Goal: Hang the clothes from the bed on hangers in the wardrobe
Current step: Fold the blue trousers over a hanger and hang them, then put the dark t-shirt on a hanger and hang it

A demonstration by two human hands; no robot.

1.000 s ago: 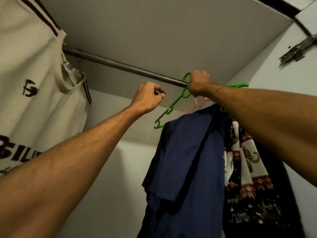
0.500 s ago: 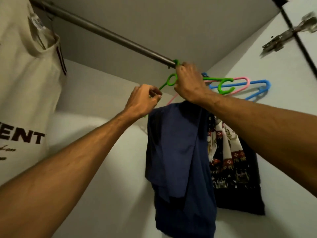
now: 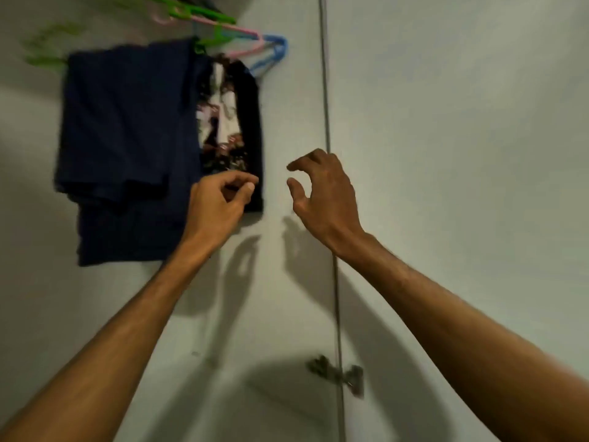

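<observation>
Left hand (image 3: 220, 202) curled, right hand (image 3: 325, 189) slack-fingered, both empty. Navy garment (image 3: 127, 138) hangs at ten o'clock from a green hanger (image 3: 197, 14). This piece looks done; next, probably fetch another from the bed.

clothes (image 3: 127, 122) on hangers (image 3: 204, 15) (top L), hinge (image 3: 334, 373) lower R
</observation>
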